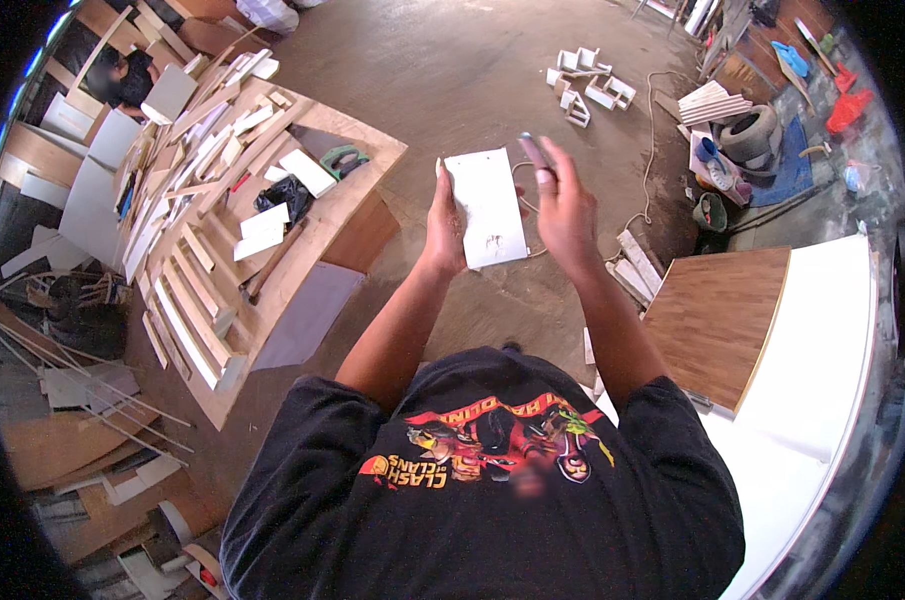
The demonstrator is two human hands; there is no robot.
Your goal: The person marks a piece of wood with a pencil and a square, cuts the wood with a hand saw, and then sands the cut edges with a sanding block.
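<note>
In front of my chest a white rectangular panel piece (487, 205) is held upright in my left hand (445, 225). The thumb lies along its left edge, and fingertips show past its right edge. Brownish specks mark the panel's lower part. Just right of the panel, my right hand (569, 215) is raised, apart from its face. Its fingers are bent together around a slim dark piece (535, 152) with a bluish tip, blurred and too small to name.
A workbench (377, 150) at left carries wood strips, a black plastic bag (284, 197) and a hammer (272, 265). Small white box frames (592, 80) lie on the floor ahead. A cord (650, 150) crosses the floor. A brown wood-grain panel (717, 320) stands at right. A person (122, 80) is far left.
</note>
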